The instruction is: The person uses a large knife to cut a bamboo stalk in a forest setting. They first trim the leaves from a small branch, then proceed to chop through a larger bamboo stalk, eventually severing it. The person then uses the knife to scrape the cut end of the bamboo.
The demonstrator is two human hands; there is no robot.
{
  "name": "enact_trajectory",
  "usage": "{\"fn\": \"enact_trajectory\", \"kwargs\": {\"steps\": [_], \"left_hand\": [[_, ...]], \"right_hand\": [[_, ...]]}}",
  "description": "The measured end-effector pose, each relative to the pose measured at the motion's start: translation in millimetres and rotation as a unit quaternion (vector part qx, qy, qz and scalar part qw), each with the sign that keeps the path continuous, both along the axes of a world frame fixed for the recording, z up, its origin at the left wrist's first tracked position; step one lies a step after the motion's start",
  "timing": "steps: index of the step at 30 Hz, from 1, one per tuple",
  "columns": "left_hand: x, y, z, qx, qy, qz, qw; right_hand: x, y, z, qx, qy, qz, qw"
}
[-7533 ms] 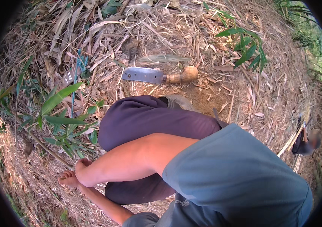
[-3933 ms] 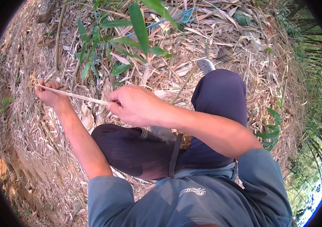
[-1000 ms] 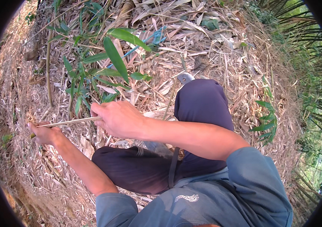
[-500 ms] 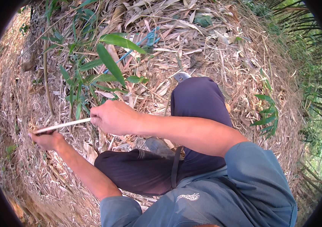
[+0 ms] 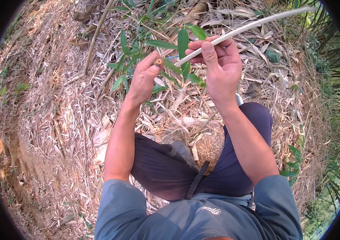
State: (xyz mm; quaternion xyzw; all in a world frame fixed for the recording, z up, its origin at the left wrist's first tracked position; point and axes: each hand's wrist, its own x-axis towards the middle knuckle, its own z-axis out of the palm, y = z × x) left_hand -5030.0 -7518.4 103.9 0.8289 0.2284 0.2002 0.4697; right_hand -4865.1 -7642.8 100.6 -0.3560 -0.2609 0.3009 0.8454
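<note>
My left hand (image 5: 142, 82) is closed round a short piece whose round, brown wooden end (image 5: 159, 62) points up between thumb and forefinger; the rest of it is hidden in my fist. To the right, my right hand (image 5: 222, 68) pinches long, pale bamboo strips (image 5: 258, 26) between thumb and fingers. The strips slant from near my left fist to the upper right, where they bend slightly. Their lower left ends sit just apart from the round wooden end.
Dry bamboo leaves (image 5: 82, 132) litter the ground. Green leafy shoots (image 5: 182, 44) and a thin upright stem (image 5: 96, 38) stand ahead of my hands. A bit of blue cord (image 5: 172, 57) shows behind them. Something grey and shiny (image 5: 239, 99) lies by my right knee (image 5: 256, 114).
Both hands have moved up and to the right from the far left. My right hand has swung the pale strips over to the right, away from my left hand, which gripped their end before.
</note>
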Motion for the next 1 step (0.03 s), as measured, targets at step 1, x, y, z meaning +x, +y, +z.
{"fn": "enact_trajectory", "kwargs": {"steps": [1], "left_hand": [[1.1,-3.1,-1.1,0.004,0.018,-0.007,1.000]], "right_hand": [[-2.0,-0.1,-0.4,0.000,-0.012,-0.004,1.000]]}}
